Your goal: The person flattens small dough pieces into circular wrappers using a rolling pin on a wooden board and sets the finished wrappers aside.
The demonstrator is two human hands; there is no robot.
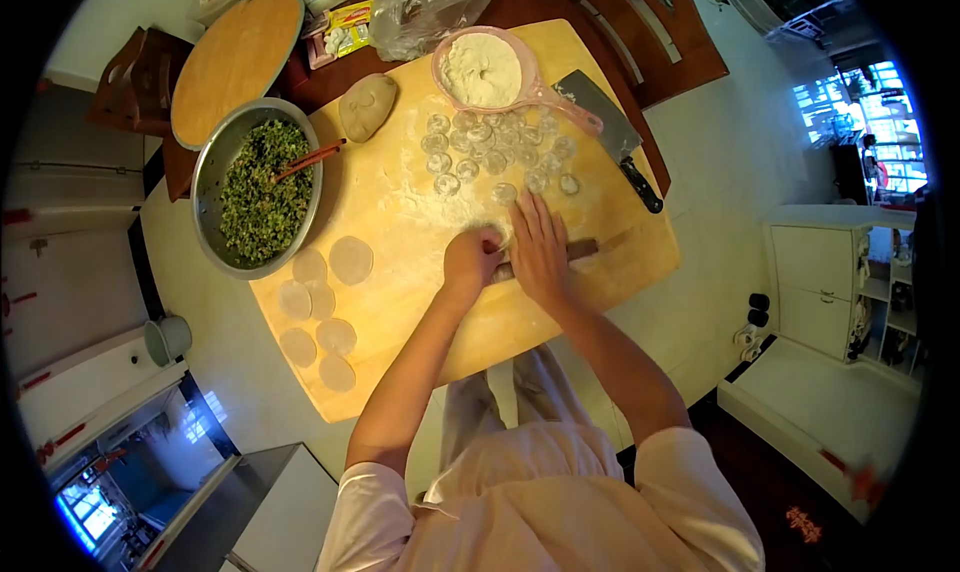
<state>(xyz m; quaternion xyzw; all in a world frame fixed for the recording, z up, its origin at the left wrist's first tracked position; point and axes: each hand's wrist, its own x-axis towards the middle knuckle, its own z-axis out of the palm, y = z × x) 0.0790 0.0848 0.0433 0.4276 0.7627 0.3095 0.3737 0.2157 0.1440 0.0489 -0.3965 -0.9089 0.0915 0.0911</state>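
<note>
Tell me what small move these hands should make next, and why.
Perhaps push the rolling pin forward with the right hand: its palm lies across the pin, the left hand is curled beside it, and many small dough pieces are narrower than the flat wrappers.

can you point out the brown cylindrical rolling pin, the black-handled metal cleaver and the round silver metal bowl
Brown cylindrical rolling pin (583,249): head view, on its exposed end.
Black-handled metal cleaver (616,129): head view, on its broad blade.
Round silver metal bowl (208,179): head view, on its inner wall.
</note>
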